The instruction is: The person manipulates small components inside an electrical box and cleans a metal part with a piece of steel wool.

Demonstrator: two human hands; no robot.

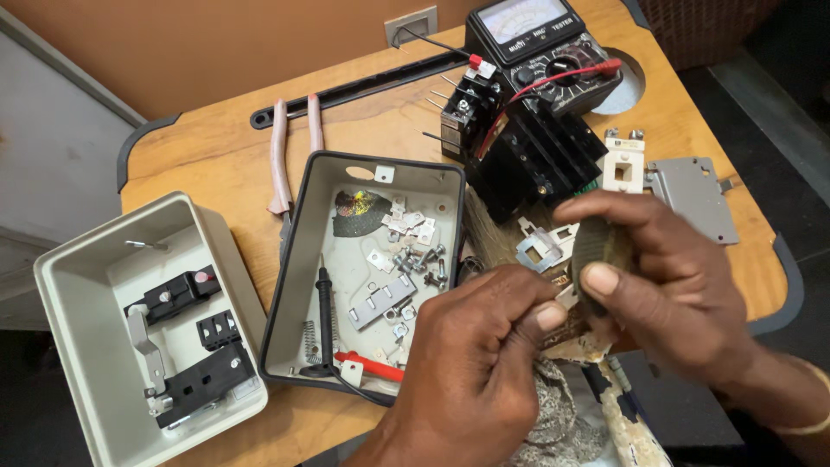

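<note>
My left hand (pixel 471 355) is closed with its thumb and fingers pinched at something small near a rag (pixel 558 415) below it; what it grips is hidden. My right hand (pixel 666 277) holds a dark, rough rectangular piece (pixel 596 246) between thumb and fingers, just right of a bent metal bracket (pixel 540 246). Both hands meet over the table's (pixel 225 164) front right part.
A grey lid tray (pixel 298 259) holds screws, metal strips and two test probes. A cream switch box (pixel 86 277) with black blocks lies at left. Pliers (pixel 281 156), a black heat-sink part (pixel 536 156), an analog multimeter (pixel 545 43) and a grey metal plate (pixel 692 195) lie behind.
</note>
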